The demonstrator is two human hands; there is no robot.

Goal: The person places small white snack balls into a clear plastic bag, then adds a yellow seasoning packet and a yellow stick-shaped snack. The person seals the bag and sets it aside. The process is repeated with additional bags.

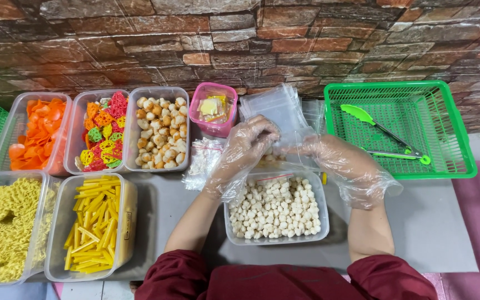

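Both my hands wear loose clear plastic gloves. My left hand (pixel 246 145) and my right hand (pixel 337 158) meet above the far edge of a clear tub of small white round snacks (pixel 276 208), together pinching a small clear plastic bag (pixel 289 140) between them. Just behind the bag lies a stack of empty clear bags (pixel 273 105). A filled, sealed small bag (pixel 202 158) lies left of my left hand.
Clear tubs hold orange chips (pixel 35 133), coloured lattice crackers (pixel 102 132), pale round puffs (pixel 160 133), yellow curly noodles (pixel 6 228) and yellow sticks (pixel 94 222). A pink cup (pixel 213 108) stands behind. A green basket (pixel 451 150) at right holds green-tipped tongs (pixel 384 133). Brick wall behind.
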